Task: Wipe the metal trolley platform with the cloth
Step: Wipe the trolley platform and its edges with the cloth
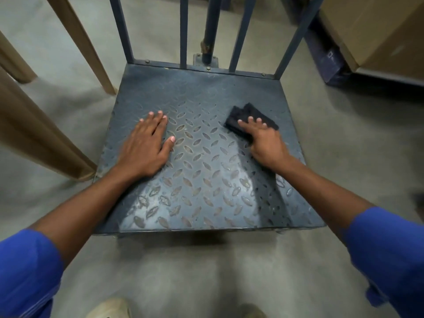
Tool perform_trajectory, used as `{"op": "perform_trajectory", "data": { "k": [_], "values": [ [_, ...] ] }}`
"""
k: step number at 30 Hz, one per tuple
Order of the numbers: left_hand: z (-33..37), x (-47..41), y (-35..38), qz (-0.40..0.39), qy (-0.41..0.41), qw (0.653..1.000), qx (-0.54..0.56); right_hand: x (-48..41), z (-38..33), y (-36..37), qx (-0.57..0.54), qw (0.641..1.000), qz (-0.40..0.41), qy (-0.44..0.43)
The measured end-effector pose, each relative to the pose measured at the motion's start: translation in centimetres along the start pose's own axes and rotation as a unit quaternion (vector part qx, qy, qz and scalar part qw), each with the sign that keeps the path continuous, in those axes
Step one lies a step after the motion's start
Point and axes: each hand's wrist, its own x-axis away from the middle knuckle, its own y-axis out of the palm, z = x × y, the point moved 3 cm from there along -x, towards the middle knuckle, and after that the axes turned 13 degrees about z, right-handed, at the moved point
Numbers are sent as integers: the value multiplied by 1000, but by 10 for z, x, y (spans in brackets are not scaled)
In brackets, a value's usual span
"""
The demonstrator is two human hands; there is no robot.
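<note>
The trolley platform (pixel 202 180) is a blue-grey metal plate with a raised diamond tread, low on the floor in front of me. A dark folded cloth (pixel 243 117) lies on its right half. My right hand (pixel 263 141) presses down on the near part of the cloth, fingers spread over it and thumb tucked at its edge. My left hand (pixel 149 143) rests flat on the left half of the plate, fingers apart, holding nothing. A shiny streak runs down the plate between my forearms.
Blue upright bars (pixel 241 33) rise from the platform's far edge. Tan chair legs (pixel 80 42) stand on the floor to the left, one close to the platform's left corner. A cardboard box (pixel 378 35) on a dark pallet sits at the far right. My shoes show at the bottom.
</note>
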Motion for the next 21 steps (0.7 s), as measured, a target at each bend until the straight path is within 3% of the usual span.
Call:
{"op": "perform_trajectory", "data": {
  "k": [3,5,7,9,11,14,17,18,19,21],
  "values": [
    [-2,3,-1,4,-1,1000,-5,51,-47,-12,-131,973,-26,-186],
    [-1,4,-1,7,3,1000,-8,61,-51,-31,-173,950,-23,-259],
    [0,3,0,6,1,1000,-14,35,-28,-38,-138,966,86,-199],
    [-1,3,0,5,-1,1000,-19,5,4,-34,-69,984,159,-49],
    [0,4,1,4,-1,1000,-16,4,9,-15,-8,997,71,27],
    [1,6,1,1,-4,1000,-12,56,-31,-1,-48,996,-41,-63],
    [0,11,2,4,-3,1000,-17,122,-70,-27,-193,937,-126,-263],
    [1,13,2,5,-2,1000,-17,125,-69,-40,-211,925,-131,-287],
    [2,14,3,7,-3,1000,-18,117,-58,-47,-204,933,-101,-278],
    [5,17,4,12,-8,1000,-18,82,-17,-52,-144,976,12,-163]
  ]
}}
